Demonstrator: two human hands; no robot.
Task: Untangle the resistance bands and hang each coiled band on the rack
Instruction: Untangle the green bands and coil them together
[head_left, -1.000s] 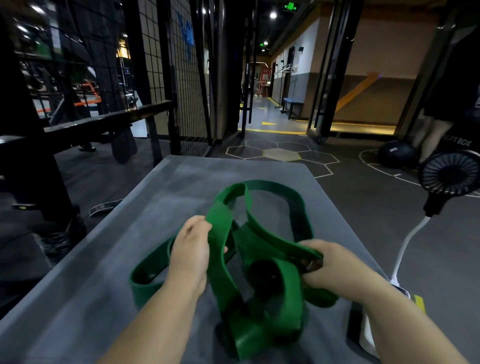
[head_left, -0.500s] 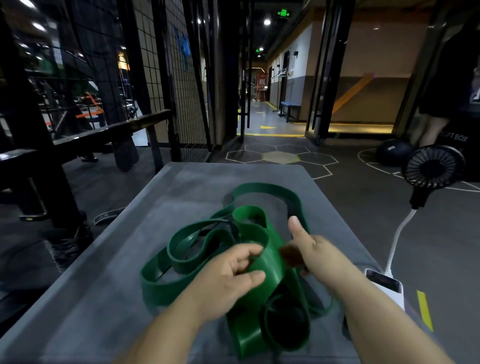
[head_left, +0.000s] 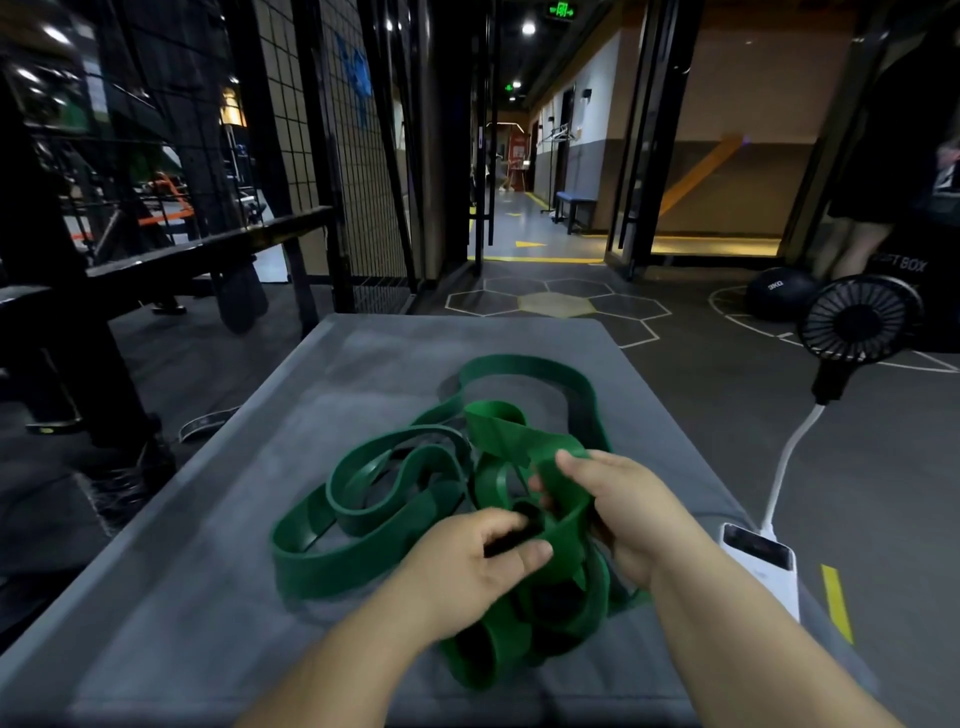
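A tangle of wide green resistance bands (head_left: 363, 525) lies on a grey padded bench (head_left: 218, 545), with loops spreading left and one long loop reaching toward the far end. My left hand (head_left: 467, 566) pinches a strap at the near side of the knot. My right hand (head_left: 618, 509) grips a folded green strap on the knot's right side, thumb on top. Both hands meet over the middle of the tangle. A black metal rack (head_left: 171, 254) stands to the left of the bench.
A white power bank (head_left: 758, 561) lies at the bench's right edge, wired to a small black fan (head_left: 857, 322) on a white gooseneck. A black medicine ball (head_left: 779, 291) sits on the floor at right, beside a person's legs. Wire mesh fencing stands at left.
My right hand has closed onto a folded strap; half a second ago its finger was only pointing. My left hand slid right and nearer, pinching a strap. The tangle has flattened since one second ago.
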